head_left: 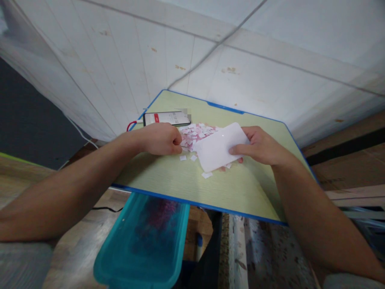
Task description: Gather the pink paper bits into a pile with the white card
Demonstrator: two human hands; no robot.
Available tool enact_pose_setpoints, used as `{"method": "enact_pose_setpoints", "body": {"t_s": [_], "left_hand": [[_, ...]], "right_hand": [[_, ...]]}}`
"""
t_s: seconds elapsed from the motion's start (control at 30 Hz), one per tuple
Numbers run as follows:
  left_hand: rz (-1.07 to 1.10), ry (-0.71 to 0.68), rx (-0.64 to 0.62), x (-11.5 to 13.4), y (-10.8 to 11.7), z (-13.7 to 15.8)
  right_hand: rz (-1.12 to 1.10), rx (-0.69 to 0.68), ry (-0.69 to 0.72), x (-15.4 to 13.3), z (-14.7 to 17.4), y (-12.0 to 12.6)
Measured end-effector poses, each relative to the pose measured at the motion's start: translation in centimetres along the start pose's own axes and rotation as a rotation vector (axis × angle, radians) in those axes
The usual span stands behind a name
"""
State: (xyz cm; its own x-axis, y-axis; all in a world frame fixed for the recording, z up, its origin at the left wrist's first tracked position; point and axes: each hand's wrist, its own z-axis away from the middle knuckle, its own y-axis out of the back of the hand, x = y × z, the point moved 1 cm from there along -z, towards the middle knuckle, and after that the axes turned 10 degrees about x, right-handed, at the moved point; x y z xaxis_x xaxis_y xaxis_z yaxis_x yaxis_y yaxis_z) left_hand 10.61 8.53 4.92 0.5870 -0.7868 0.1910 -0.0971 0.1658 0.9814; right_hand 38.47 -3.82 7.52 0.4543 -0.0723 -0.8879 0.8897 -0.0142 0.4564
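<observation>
My right hand grips a white rectangular card by its right end, thumb on top. The card is tilted over a heap of small white and pink paper pieces and hides part of it. Left of the heap, my left hand is closed with its fingers curled under. Whatever it may hold is hidden. A few loose paper pieces lie on the table near the card's lower edge.
A phone with a red-ended cable lies behind my left hand. The yellow-green table has a blue edge and stands against a white wall. A teal tub sits below its front edge. Cardboard boxes are at right.
</observation>
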Motion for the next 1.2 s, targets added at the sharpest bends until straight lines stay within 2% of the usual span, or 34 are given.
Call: {"method": "enact_pose_setpoints", "body": {"t_s": [0.07,0.2,0.43,0.6,0.67,0.9,1.03,1.2], "left_hand": [[-0.007,-0.007,-0.001,-0.1,-0.1,0.0],[-0.019,-0.022,0.005,0.0,0.0,-0.1],[0.007,-0.008,0.002,0.0,0.0,-0.1],[0.005,0.034,0.034,-0.1,-0.3,-0.3],[0.002,0.037,0.055,-0.1,-0.5,-0.4],[-0.111,0.14,0.179,0.0,-1.9,-0.1],[-0.169,0.179,0.252,0.5,-2.6,1.3],[-0.226,0.182,0.34,1.2,-3.2,2.5]], "right_hand": [[0.011,-0.023,-0.02,0.0,0.0,0.1],[-0.006,0.054,-0.005,0.0,0.1,0.5],[0.033,-0.052,-0.034,-0.6,0.4,0.9],[0.038,0.071,-0.017,-1.5,1.9,1.9],[0.048,0.08,-0.013,-1.4,3.0,2.0],[-0.006,0.158,-0.012,1.5,7.2,2.6],[-0.159,0.278,-0.032,3.7,8.4,2.2],[-0.26,0.328,-0.121,6.8,9.2,1.5]]}}
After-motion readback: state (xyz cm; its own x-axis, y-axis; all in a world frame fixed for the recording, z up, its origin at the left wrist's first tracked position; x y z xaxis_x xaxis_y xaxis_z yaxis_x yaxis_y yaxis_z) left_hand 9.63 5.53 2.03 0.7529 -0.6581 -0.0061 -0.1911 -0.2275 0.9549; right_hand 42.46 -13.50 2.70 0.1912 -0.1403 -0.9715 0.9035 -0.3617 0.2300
